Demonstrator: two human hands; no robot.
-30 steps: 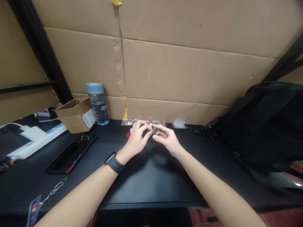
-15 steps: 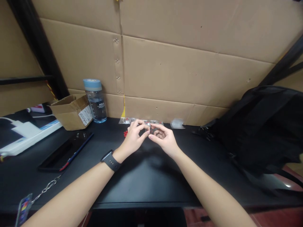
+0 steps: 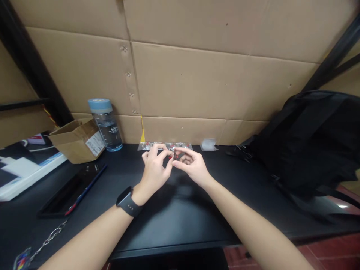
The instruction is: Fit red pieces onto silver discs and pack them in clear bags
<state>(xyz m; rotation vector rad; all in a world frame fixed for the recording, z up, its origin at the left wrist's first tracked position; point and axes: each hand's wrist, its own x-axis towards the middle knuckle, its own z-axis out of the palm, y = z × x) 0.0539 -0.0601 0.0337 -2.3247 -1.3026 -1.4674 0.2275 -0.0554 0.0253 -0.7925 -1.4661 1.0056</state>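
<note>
A small, thin, shiny piece (image 3: 174,154) is held above the black table, turned nearly edge-on, so its kind is unclear. My right hand (image 3: 194,167) pinches it between thumb and forefinger, with the other fingers curled. From the other side, my left hand (image 3: 156,165) closes its thumb and forefinger on the same piece, its other fingers bent. A bit of red shows near the left fingertips. Just beyond my hands lies a strip of clear plastic packets (image 3: 184,146) with red and silvery things inside, partly hidden by my left hand. A dark watch (image 3: 129,201) is on my left wrist.
Left on the black table (image 3: 180,228) are a water bottle (image 3: 108,131), an open cardboard box (image 3: 74,144), a dark tablet-like device (image 3: 71,191), a chain (image 3: 52,236) and a white power strip (image 3: 36,174). A clear plastic bag (image 3: 208,144) and black backpack (image 3: 309,142) are right.
The view has shifted slightly. The shiny piece has turned to show its narrow edge and dark side. My left hand has tilted more upright, its fingers still at the piece.
</note>
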